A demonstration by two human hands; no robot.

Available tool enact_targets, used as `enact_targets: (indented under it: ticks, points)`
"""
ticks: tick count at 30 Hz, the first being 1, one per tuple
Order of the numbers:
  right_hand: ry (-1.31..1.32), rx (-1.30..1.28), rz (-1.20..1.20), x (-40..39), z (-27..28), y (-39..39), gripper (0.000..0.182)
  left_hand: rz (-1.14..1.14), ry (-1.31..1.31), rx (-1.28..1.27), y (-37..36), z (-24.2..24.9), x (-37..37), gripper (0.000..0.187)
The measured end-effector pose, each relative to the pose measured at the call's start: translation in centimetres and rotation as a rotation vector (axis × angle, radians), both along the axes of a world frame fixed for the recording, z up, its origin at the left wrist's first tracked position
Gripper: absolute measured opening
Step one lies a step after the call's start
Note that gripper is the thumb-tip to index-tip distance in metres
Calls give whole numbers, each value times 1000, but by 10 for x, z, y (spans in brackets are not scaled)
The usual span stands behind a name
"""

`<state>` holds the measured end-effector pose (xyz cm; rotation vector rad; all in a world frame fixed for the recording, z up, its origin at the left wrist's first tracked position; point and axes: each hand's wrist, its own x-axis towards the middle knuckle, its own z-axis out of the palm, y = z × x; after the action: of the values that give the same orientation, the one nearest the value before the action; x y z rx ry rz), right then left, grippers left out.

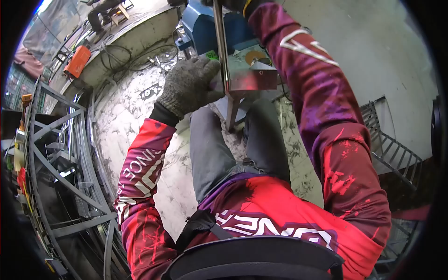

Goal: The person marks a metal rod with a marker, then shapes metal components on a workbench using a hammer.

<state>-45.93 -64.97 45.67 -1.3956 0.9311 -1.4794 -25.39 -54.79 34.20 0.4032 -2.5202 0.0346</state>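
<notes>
At centre top of the frame, our gloved left hand (189,86) closes its fingers on the metal piece (252,74) beside the upright bar (220,42). Our right hand (240,4) is mostly cut off at the top edge; we cannot tell its grip. The blue machine (205,28) stands behind.

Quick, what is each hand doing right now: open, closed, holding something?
Left hand: gloved, closed on the metal piece at the blue machine.
Right hand: cut off at the top edge; cannot be told.
</notes>
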Motion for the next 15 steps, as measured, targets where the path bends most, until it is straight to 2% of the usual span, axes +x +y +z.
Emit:
enact_targets:
  ticks: [2,6,11,15]
  points:
    - [-47,50,-113,7,-19,21,21,-10,5,4,-6,9,-7,53]
    - [9,163,-157,1,-35,0,22,29,-10,-32,-16,20,-17,49]
    - [-24,91,-163,-2,-37,-16,20,3,39,-19,-31,26,-17,53]
    - [-47,64,-159,-3,-42,-19,17,45,-29,12,-32,29,-14,54]
